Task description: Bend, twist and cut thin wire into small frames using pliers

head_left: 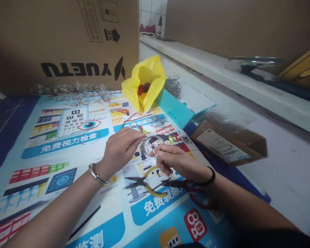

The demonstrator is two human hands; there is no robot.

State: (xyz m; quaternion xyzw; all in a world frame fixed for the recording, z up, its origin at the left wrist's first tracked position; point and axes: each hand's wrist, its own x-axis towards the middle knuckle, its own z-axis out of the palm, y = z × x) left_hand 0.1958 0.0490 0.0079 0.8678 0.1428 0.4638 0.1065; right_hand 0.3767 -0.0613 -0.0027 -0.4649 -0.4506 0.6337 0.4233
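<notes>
Above the printed sheet (113, 203), a small thin ring (144, 146), silvery or clear, is held between both hands. My left hand (121, 146) pinches its upper left edge, fingers pressed together. My right hand (174, 158) is closed at its lower right, near a short thin strand. Whether a clear disc fills the ring, I cannot tell. Just below the hands lie yellow-handled pliers (147, 182), jaws spread. Red-handled pliers (177, 184) lie partly under my right wrist. Thin coloured wires (143, 129) and several black loops (182, 137) rest beyond the hands.
A yellow bag (153, 77) with red and yellow contents stands behind, beside a turquoise box (174, 108) and tangled wire (173, 86). An opened brown package (222, 143) lies right. Clear bundles (74, 90) line the large carton (67, 38). A white ledge (196, 57) runs along the right.
</notes>
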